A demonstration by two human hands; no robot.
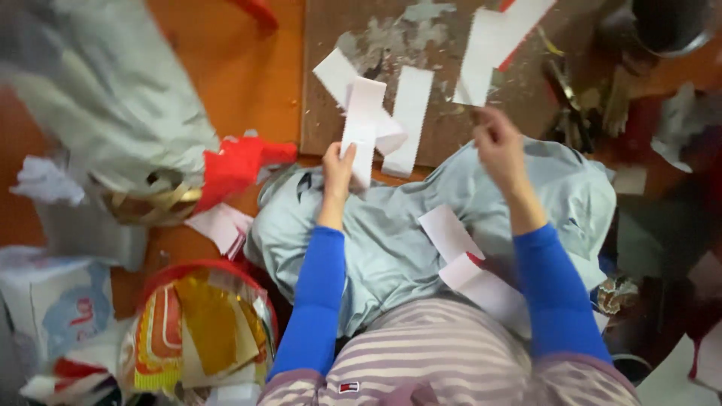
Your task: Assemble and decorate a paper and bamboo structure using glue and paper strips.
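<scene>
- The left hand [337, 167] is closed around the lower end of a white paper strip [362, 124], which stands up from the fingers over the near edge of a brown board [451, 83].
- The right hand [498, 143] is raised beside it, fingers curled loosely; whether it pinches anything I cannot tell, as it is blurred.
- More white strips [410, 113] lie on the board just beyond the held one, touching or overlapping it.
- A pale blue cloth [391, 240] covers the lap under both forearms, with two more paper pieces [459, 248] lying on it between the arms.
- A red paper scrap [237, 165] sits on the orange floor [241, 68] to the left.
- A bag of gold foil [203, 323] lies near the left elbow.
</scene>
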